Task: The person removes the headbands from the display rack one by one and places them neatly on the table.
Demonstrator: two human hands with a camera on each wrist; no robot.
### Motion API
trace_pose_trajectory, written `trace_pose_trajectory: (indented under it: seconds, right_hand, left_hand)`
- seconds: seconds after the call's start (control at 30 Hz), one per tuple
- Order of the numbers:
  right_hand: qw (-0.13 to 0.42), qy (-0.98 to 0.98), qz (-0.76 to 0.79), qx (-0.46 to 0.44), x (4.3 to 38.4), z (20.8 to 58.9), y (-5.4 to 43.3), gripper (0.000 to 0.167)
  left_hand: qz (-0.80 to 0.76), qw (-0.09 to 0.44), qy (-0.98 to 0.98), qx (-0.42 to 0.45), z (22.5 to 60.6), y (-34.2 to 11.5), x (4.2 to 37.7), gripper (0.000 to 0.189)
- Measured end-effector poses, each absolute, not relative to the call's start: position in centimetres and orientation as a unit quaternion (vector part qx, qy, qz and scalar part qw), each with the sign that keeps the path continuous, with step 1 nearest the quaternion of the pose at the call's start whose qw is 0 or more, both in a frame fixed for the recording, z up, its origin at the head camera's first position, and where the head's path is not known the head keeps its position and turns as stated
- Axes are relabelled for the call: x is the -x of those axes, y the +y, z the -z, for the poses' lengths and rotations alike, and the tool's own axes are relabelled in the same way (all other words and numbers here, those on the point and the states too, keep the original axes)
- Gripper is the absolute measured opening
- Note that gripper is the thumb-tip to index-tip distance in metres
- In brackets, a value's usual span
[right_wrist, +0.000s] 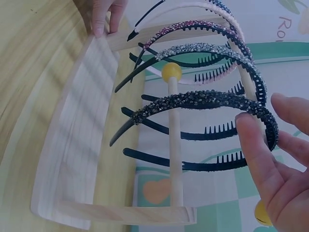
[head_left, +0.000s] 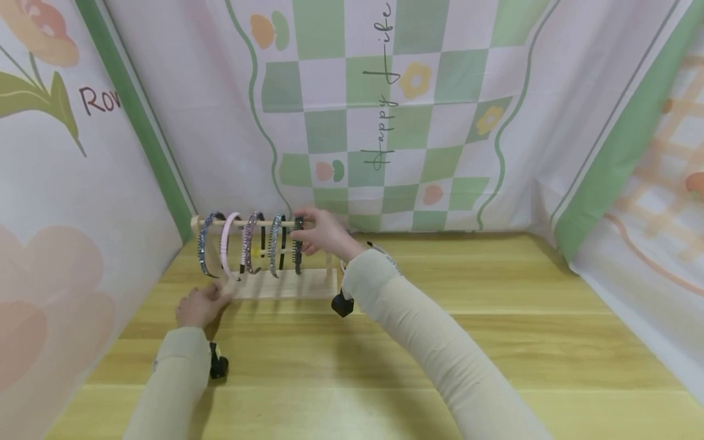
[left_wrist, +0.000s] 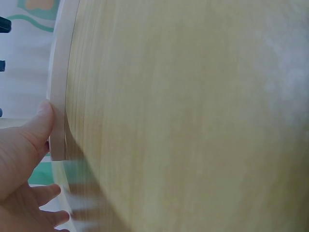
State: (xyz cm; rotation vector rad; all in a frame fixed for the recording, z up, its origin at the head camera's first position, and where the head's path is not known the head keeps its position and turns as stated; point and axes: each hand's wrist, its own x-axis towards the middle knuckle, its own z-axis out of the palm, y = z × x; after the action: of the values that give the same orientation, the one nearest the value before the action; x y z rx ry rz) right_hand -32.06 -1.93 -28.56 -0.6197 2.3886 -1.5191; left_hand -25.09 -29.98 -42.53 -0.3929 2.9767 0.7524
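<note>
A wooden headband stand (head_left: 286, 283) holds several headbands on its upper rod. My left hand (head_left: 199, 305) grips the left end of its base (left_wrist: 59, 82), thumb along the front edge, other fingers spread beyond the end. At the rod's right end, my right hand (head_left: 329, 234) pinches a black beaded headband (right_wrist: 193, 100), its thumb on the near side and fingers around the far side. Left of it hang a silvery headband (head_left: 273, 247), a purplish-pink one (head_left: 249, 244), a light pink one (head_left: 223, 247) and a blue glittery one (head_left: 202, 244).
Behind my right wrist, another headband (head_left: 385, 252) partly shows on the wooden table (head_left: 467, 342). A lower rod with a yellow ball (right_wrist: 171, 72) runs beneath the hanging headbands. Printed curtains (head_left: 379, 122) enclose the back and sides.
</note>
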Motion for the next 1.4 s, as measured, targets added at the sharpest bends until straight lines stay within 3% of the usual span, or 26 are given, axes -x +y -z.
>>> trace_pose_trajectory:
  seconds: [1.4]
  right_hand:
    - [0.072, 0.804, 0.551, 0.211, 31.3, 25.3, 1.0, 0.047]
  left_hand:
    - [-0.248, 0.032, 0.959, 0.133, 42.8, -30.1, 25.4, 0.074]
